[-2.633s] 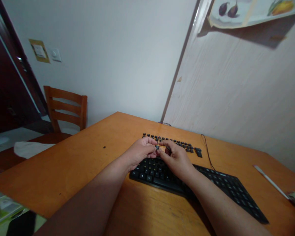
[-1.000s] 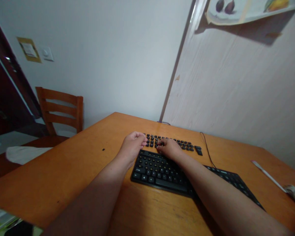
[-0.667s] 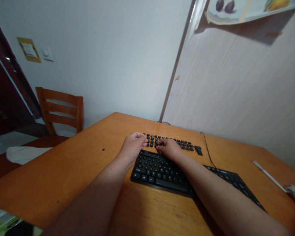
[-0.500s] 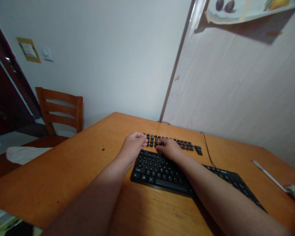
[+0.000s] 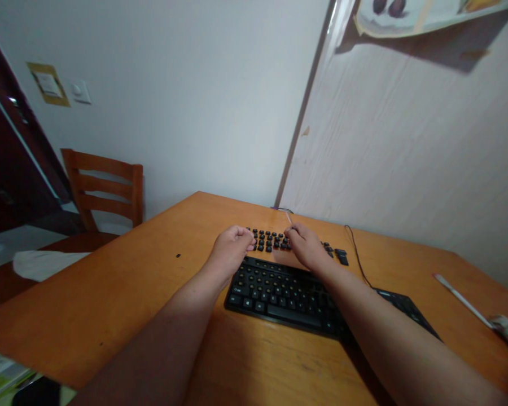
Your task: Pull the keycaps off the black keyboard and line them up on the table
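A black keyboard (image 5: 296,316) lies on the wooden table, its upper rows bare of caps and showing small pale dots. Behind it, loose black keycaps (image 5: 268,242) are laid out in rows. My left hand (image 5: 232,246) is closed in a pinch at the left end of these rows; whatever its fingertips hold is hidden. Over the right part of the rows is my right hand (image 5: 305,243), closed on a thin pale stick (image 5: 288,216) that points up and away from me. My right forearm covers part of the keyboard.
One small black piece (image 5: 178,255) lies apart on the table (image 5: 152,293) at the left. The keyboard cable (image 5: 355,254) runs back along the right. A white stick-like tool (image 5: 463,300) rests at the far right. A wooden chair (image 5: 105,189) stands at the left.
My right hand has moved right and slightly away from me, lifting off the keycaps, and the thin pale stick now shows in it. My left hand stays nearly in place.
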Demonstrator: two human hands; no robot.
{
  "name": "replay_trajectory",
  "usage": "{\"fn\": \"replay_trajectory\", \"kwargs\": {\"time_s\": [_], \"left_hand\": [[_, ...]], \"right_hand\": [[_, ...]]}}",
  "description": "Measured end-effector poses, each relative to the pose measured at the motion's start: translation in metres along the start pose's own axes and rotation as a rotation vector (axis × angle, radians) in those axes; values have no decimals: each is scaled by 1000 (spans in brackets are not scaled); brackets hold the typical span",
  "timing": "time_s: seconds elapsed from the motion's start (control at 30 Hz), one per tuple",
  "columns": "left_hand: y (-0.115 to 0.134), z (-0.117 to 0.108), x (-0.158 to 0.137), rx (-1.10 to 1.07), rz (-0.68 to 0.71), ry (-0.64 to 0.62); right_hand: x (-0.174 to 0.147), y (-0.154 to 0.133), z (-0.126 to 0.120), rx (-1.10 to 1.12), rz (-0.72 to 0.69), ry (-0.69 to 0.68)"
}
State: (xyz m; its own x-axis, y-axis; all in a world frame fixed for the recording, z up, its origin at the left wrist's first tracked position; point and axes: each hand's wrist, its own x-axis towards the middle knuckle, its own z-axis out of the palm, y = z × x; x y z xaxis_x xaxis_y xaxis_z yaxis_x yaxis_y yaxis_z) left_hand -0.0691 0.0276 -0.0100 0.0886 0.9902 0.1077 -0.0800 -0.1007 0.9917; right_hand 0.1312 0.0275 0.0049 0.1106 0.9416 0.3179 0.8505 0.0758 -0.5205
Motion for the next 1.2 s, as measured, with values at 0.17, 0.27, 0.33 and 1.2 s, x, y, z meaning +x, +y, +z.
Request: {"fn": "replay_trajectory", "kwargs": {"time_s": [0.17, 0.27, 0.33, 1.2], "left_hand": [[-3, 1, 0, 42, 29, -13], [-5, 1, 0, 89, 73, -37], [-7, 1, -1, 136, 96, -53], [-7, 9, -13, 449, 291, -213]], "right_hand": [[-13, 2, -23, 386, 62, -2], [-25, 2, -35, 364, 48, 42], [-34, 4, -40, 340, 22, 42], [-70, -16, -44, 471, -256, -620]]}}
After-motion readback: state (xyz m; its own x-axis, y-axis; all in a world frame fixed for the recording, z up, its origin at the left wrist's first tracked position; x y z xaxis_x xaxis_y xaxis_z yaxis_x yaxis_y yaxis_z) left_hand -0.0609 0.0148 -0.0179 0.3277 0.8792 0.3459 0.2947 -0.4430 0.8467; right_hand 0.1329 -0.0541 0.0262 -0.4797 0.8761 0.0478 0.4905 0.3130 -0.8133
